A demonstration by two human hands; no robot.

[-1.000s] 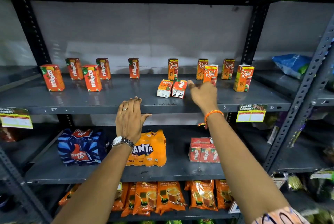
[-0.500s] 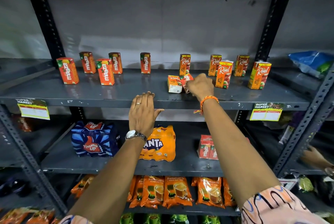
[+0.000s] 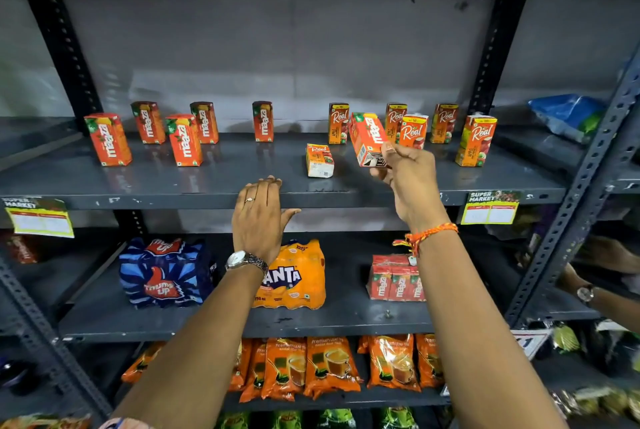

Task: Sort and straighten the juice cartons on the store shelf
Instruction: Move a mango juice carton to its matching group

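Note:
My right hand [image 3: 408,175] grips the lower end of a red Maaza carton [image 3: 367,136] and holds it tilted above the grey shelf [image 3: 214,182]. A Real carton [image 3: 319,160] lies flat on the shelf just left of it. Several Maaza cartons [image 3: 108,139] stand upright on the shelf's left half, one more Maaza carton [image 3: 263,121] near the middle. Several Real cartons [image 3: 476,140] stand on the right half. My left hand [image 3: 259,217] rests flat, fingers together, on the shelf's front edge and holds nothing.
Below are a Thums Up pack [image 3: 162,272], a Fanta pack [image 3: 294,276] and a Maaza multipack [image 3: 394,278]. Tea pouches [image 3: 329,366] fill the lowest shelf. Price tags [image 3: 490,207] hang from the front edge. Another person's hand [image 3: 602,255] shows at the far right, beyond the upright post [image 3: 571,207].
My right hand closed on the lying Maaza carton and lifted it off the shelf, tilting it up. The Real carton beside it stayed flat. My left hand stayed on the shelf edge.

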